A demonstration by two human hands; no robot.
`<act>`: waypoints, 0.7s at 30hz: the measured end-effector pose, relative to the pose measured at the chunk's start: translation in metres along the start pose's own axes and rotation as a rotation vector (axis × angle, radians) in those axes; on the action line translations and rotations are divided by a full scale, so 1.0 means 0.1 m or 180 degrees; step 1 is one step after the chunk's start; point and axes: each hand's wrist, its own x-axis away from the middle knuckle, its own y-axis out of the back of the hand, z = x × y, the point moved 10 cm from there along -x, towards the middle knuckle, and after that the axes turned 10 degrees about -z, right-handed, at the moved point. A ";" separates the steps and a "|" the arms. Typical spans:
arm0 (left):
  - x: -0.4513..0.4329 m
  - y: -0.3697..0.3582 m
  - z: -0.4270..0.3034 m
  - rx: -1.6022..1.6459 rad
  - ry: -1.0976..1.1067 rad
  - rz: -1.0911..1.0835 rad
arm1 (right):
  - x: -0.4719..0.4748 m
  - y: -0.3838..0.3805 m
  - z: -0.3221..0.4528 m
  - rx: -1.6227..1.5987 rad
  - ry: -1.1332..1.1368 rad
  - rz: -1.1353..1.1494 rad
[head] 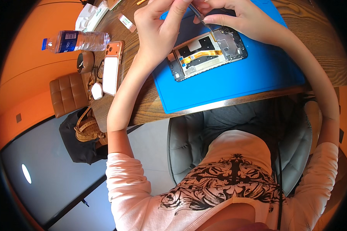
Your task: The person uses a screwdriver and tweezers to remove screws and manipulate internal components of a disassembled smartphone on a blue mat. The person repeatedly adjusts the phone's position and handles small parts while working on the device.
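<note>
A slim screwdriver (197, 13) points down at the upper edge of an opened smartphone (202, 55). My right hand (234, 20) grips it, with the thumb against the lower shaft. My left hand (160, 29) closes at the tool's upper end, its fingertips partly cut off by the picture's top edge. The phone lies with its inside facing up, and an orange flex cable (201, 55) crosses its middle. A grey plate (226, 42) covers the end near my right hand. Beneath the phone is a blue work mat (219, 83).
Left on the wooden table (146, 101) are a water bottle (81, 42), an orange phone (113, 68), a brown cup-like container (85, 62), a white mouse-like object (97, 91), a small labelled box (126, 22) and a tissue pack (91, 17). A brown padded chair (68, 93) stands beyond.
</note>
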 end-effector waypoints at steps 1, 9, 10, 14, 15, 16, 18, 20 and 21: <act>0.00 -0.01 0.01 0.0027 0.0012 0.0004 | 0.00 -0.02 -0.02 -0.0065 -0.0120 0.0092; 0.00 -0.03 -0.08 -0.0351 -0.0351 0.0196 | 0.04 -0.01 -0.19 -0.0122 -0.0769 -0.0062; 0.00 -0.02 -0.04 -0.0186 -0.0199 0.0147 | 0.03 0.01 -0.19 -0.0071 -0.0736 -0.0076; 0.01 -0.02 0.06 0.0322 0.0206 0.0041 | 0.03 -0.04 -0.08 -0.0158 -0.0377 0.0147; 0.00 -0.02 0.07 0.0413 0.0259 0.0042 | 0.05 -0.03 -0.05 -0.0208 -0.0362 0.0168; 0.00 -0.02 0.06 0.0314 0.0221 0.0064 | 0.05 -0.04 -0.07 -0.0300 -0.0421 0.0097; 0.00 -0.01 0.03 0.0116 0.0147 0.0104 | 0.07 -0.01 -0.09 -0.0197 -0.0519 -0.0016; -0.01 0.00 0.03 0.0045 0.0157 0.0119 | 0.08 -0.02 -0.17 0.0084 -0.0686 0.0009; -0.02 0.01 0.03 0.0011 0.0163 0.0125 | 0.09 -0.04 -0.21 0.0172 -0.0813 0.0078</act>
